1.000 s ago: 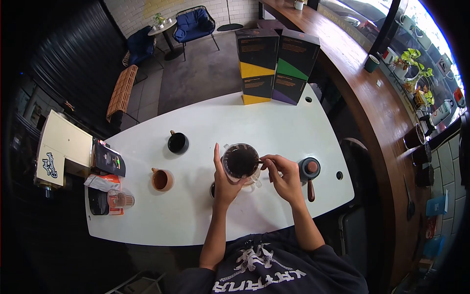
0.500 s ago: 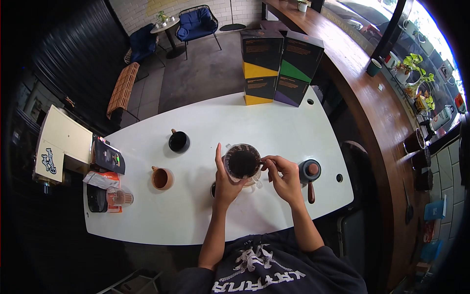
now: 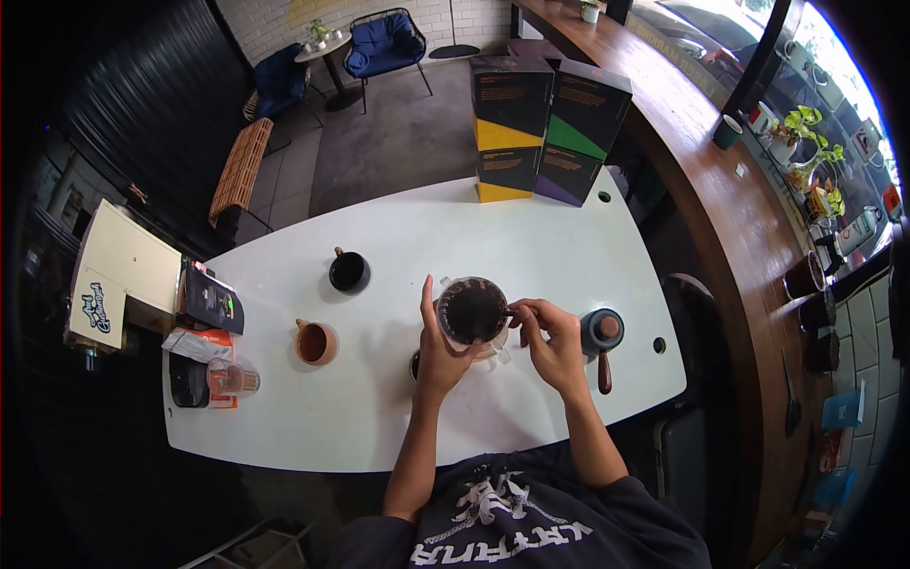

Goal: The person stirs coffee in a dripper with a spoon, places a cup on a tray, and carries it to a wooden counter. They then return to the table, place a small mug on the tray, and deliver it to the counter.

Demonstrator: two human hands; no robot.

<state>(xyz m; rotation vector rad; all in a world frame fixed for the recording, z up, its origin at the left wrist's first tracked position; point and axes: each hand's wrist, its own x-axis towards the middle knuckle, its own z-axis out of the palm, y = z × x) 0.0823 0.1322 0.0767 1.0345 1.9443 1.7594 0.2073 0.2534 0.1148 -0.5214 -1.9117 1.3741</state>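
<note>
A glass coffee dripper [image 3: 447, 299] holding dark coffee grounds [image 3: 474, 313] sits above a glass server whose clear handle [image 3: 502, 355] shows below it. My left hand [image 3: 444, 356] grips the dripper's near left side, thumb along the front and a finger pointing up. On the right, my right hand [image 3: 553, 343] pinches a thin dark stick-like handle [image 3: 512, 310] that reaches over the rim; its far end is lost in the grounds. Beside that hand stands a hand coffee grinder [image 3: 602, 330] with a wooden-knobbed crank. A dark cup [image 3: 414, 366] is mostly hidden behind my left hand.
A black cup [image 3: 349, 272] and a brown cup [image 3: 316, 342] stand left on the white table [image 3: 284, 417]. Bags and a clear glass [image 3: 233, 377] are at the left edge, near a cream machine [image 3: 123, 275]. Dark boxes [image 3: 512, 119] are stacked at the back.
The whole view has shifted very slightly. Both hands keep their hold, and the handle over the dripper's rim has moved slightly.
</note>
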